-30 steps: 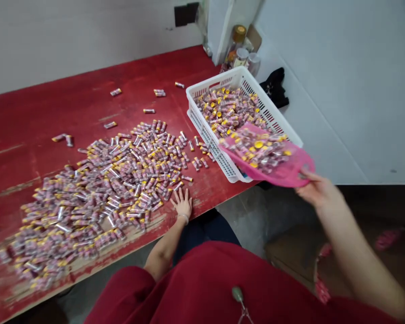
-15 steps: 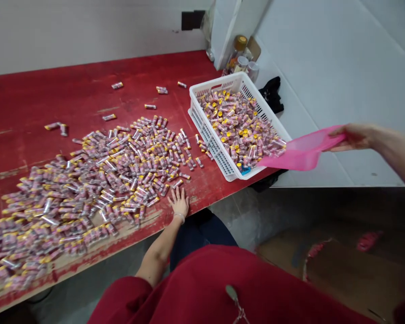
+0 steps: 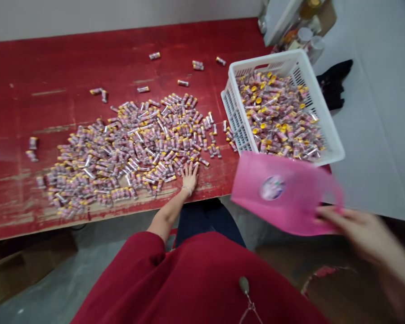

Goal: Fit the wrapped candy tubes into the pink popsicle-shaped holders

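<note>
1 pink scoop (image 3: 290, 195) in R hand (image 3: 359, 227), L hand (image 3: 190, 179) on tbl (image 3: 64, 63)

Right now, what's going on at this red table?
A person holds a pink scoop by its handle in the right hand, at the near side of a white basket. The left hand lies spread on the red table, at the near edge of a wide pile of small yellow-capped tubes. More such tubes fill much of the basket, and a few lie scattered farther back.
</note>
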The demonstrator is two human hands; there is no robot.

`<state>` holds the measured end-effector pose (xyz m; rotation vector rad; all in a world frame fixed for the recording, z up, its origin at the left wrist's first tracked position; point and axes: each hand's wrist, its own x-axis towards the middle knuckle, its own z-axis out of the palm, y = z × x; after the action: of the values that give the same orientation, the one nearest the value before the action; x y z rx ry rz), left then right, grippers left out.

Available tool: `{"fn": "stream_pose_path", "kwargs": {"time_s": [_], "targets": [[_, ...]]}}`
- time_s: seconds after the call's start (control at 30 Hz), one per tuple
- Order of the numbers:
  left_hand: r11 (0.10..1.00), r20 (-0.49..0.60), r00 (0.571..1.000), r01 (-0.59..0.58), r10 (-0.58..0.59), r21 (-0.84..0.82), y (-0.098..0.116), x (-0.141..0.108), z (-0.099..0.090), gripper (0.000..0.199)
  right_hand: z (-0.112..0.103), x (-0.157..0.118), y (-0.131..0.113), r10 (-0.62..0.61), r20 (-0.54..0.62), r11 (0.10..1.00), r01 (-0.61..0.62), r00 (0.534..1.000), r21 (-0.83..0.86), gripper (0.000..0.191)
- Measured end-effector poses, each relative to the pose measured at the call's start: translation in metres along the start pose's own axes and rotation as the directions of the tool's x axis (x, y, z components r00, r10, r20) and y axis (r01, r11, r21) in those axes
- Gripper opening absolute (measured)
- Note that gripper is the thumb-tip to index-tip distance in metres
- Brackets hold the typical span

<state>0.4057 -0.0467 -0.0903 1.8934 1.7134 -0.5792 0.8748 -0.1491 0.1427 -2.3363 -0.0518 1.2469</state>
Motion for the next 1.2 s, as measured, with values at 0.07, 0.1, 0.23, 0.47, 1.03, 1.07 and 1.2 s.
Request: {"fn": "stream_pose_path", "kwargs": {"time_s": [0.07,0.1,0.23,0.47,1.03,1.07,1.2], "targets": [[1.000,-0.011,1.000,0.018,-0.018,0.010,-0.004,0.004,-0.005,0.064,0.050,-0.012,0.028,0.105,0.192,0.994,-0.099,0.976,-0.042,0.024],[0.999,-0.017,0.999,0.031,-0.031,0.019,-0.007,0.004,-0.007,0.066,0.076,-0.016,0.043,0.159,0.227,0.987,-0.157,0.961,-0.025,0.027],[0.991,-0.074,0.989,0.128,-0.125,0.045,-0.020,0.002,-0.019,0.082,0.154,-0.014,0.089,0.242,0.109,0.948,-0.259,0.964,0.183,0.036],[0.879,-0.180,0.860,0.468,-0.477,-0.092,-0.035,0.019,-0.047,0.096,0.231,0.025,0.064,0.160,0.190,0.953,-0.202,0.969,0.227,0.040],[0.644,-0.059,0.706,0.605,-0.705,-0.468,-0.032,0.128,-0.142,0.083,0.430,0.078,-0.047,-0.117,0.843,0.956,-0.169,0.526,0.238,0.049],[0.661,-0.064,0.730,0.573,-0.680,-0.484,-0.023,0.131,-0.142,0.082,0.437,0.081,-0.049,-0.134,0.847,0.939,-0.207,0.515,0.274,0.050],[0.750,-0.063,0.877,0.368,-0.476,-0.549,0.019,0.124,-0.137,0.085,0.451,0.095,-0.049,-0.083,0.866,0.924,-0.288,0.492,0.253,0.054]]}}
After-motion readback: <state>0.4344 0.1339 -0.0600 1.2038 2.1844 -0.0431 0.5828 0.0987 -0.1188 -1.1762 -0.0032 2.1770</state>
